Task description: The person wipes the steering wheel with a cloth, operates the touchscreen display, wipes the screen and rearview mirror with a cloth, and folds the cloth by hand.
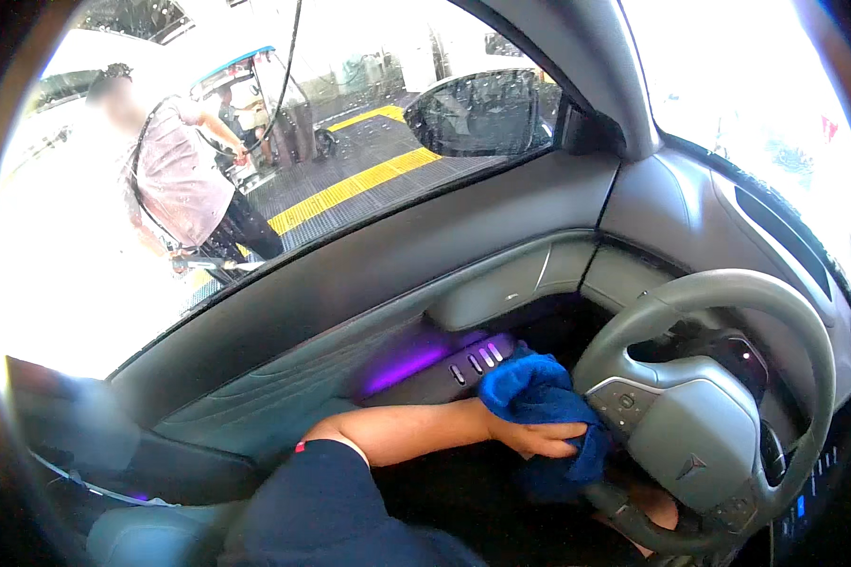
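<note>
My left hand (539, 438) reaches out from a dark short sleeve and is closed on a crumpled blue cloth (535, 390). Part of the cloth drapes over the wrist, and its upper edge lies against the front end of the door's switch panel (461, 374). Just right of the cloth stands the grey steering wheel (695, 425). Behind its lower rim shows a patch of bare skin (658, 504); whether that is an arm or a leg is unclear. My right hand cannot be made out.
The door armrest panel (269, 390) with a purple light strip (404, 370) runs along the left. Beyond the wet side window, a person (184, 163) holds a spray wand (213, 264) with a hose. A side mirror (482, 113) sits outside; a screen (805, 496) is at lower right.
</note>
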{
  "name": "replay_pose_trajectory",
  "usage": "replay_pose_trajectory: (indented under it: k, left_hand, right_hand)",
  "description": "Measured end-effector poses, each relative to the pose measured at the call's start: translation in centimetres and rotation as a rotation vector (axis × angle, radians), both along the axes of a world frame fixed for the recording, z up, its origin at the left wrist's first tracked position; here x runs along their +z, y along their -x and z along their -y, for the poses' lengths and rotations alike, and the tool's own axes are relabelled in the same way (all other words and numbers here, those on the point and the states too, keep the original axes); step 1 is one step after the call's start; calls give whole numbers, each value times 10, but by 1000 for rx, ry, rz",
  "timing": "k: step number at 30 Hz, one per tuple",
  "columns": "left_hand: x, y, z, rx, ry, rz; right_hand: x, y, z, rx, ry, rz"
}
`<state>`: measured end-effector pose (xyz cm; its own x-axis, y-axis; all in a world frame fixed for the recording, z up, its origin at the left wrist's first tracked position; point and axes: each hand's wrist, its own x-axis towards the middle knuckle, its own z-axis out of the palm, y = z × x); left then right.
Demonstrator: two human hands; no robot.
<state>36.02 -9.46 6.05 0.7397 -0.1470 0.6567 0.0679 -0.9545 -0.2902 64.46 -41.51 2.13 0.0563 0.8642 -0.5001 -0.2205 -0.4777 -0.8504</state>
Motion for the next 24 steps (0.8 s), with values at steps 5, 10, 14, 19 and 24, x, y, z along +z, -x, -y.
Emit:
replay_pose_trajectory:
  k: [5, 10, 14, 19, 24]
  left_hand:
    - [-29, -62, 30, 48, 214, -32]
    - [0, -81, 76, 173, 357, -180]
    - [-11, -117, 107, 208, 421, -45]
    - [7, -178, 136, -40, 382, -51]
    - [50, -230, 134, -237, 329, -105]
  right_hand:
    - [-4, -1, 13, -99, 1, -37]
    - [-18, 2, 27, -168, -7, -97]
    - [-11, -18, 33, -172, 5, -141]
    - [-16, -20, 43, -109, -64, -154]
    - [-14, -19, 45, -86, -72, -99]
